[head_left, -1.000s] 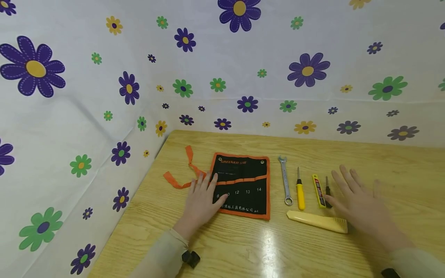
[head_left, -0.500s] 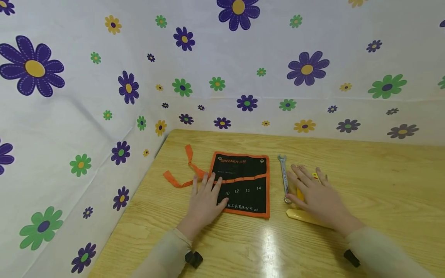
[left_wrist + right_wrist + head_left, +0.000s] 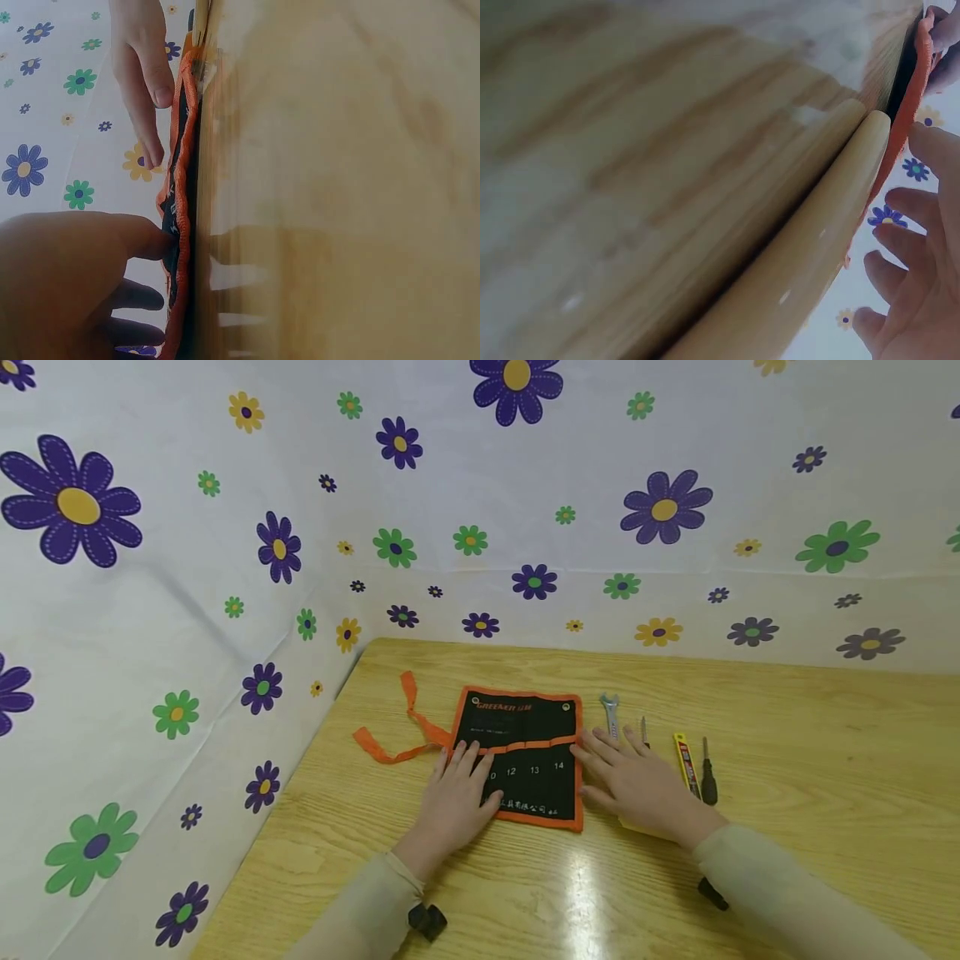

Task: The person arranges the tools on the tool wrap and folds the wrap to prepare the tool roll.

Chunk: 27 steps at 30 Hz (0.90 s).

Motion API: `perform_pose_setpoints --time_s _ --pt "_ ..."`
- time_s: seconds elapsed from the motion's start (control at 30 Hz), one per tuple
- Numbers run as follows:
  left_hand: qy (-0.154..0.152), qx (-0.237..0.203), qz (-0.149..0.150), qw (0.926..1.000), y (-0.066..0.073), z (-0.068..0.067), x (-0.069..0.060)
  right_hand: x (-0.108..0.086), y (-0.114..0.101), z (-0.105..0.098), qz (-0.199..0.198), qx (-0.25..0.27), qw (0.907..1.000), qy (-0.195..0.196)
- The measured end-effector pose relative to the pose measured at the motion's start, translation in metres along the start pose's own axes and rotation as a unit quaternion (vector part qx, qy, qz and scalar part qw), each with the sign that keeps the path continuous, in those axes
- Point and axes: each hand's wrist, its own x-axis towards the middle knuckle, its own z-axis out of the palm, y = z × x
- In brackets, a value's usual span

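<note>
A black tool pouch [image 3: 525, 722] with orange trim and numbered pockets lies flat on the table. My left hand [image 3: 453, 802] rests on its lower left part, fingers spread. At its right edge is my right hand [image 3: 637, 781], palm down with loosely extended fingers, holding nothing. Under or behind that hand lie a combination wrench [image 3: 611, 710] and a screwdriver [image 3: 643, 731], both partly hidden. A yellow narrow packet [image 3: 686, 768] and a small dark-handled screwdriver [image 3: 708, 781] lie to the right. The right wrist view shows a smooth pale yellow comb-like piece [image 3: 810, 225] close to the hand.
Orange tie straps [image 3: 411, 702] trail from the pouch's left side onto the wooden table [image 3: 825, 752]. White flowered cloth [image 3: 570, 468] stands behind the table and along its left side.
My right hand has swept left from beside the dark screwdriver, over the tools, to the pouch's right edge. My left hand has shifted slightly right on the pouch.
</note>
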Motion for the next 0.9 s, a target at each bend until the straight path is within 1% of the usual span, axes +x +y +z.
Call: perform_pose_setpoints --time_s 0.1,0.17,0.27,0.53,0.67,0.9 --pt "0.001 -0.014 0.0 0.9999 0.001 0.001 0.0 0.001 -0.001 -0.001 -0.001 -0.001 0.9996 -0.028" --pt "-0.004 -0.021 -0.004 0.9998 0.001 0.001 0.001 0.001 -0.002 -0.001 0.0 -0.001 0.9991 -0.043" --pt "-0.016 -0.026 -0.008 0.9995 0.002 0.001 0.002 0.001 -0.002 0.0 -0.001 -0.001 0.9986 -0.054" --pt "-0.02 -0.023 -0.011 0.9995 0.003 0.001 0.006 0.002 -0.005 0.001 -0.005 0.015 0.9984 -0.055" --pt "-0.027 -0.018 -0.014 0.9994 0.003 0.001 0.008 0.001 -0.008 0.0 -0.007 0.021 0.998 -0.06" --pt "-0.031 -0.017 -0.018 0.9992 0.003 0.002 0.012 0.0 -0.014 0.0 -0.023 0.03 0.9976 -0.058"
